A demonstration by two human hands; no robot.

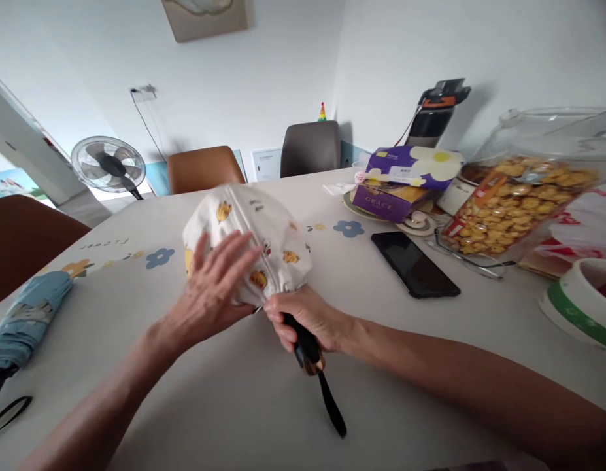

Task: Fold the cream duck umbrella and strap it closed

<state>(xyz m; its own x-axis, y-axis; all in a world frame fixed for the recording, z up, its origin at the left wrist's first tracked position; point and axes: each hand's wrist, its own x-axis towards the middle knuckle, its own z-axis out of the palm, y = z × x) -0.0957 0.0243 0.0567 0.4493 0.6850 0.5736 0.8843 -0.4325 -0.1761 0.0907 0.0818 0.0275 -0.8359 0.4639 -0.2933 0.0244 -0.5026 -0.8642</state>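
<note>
A white folding umbrella printed with small yellow cartoon figures is held over the table, its cloth loose and puffed out, pointing away from me. My right hand is closed around the top of its black handle, where the cloth gathers; a black wrist strap hangs from the handle's end. Against the near left side of the cloth lies my left hand, fingers stretched out and slightly blurred. Its thumb is partly hidden near the handle.
A folded blue umbrella lies at the table's left. On the right are a black phone, eyeglasses, a purple tissue pack, a clear snack jar and a white-green roll. Chairs and a fan stand beyond.
</note>
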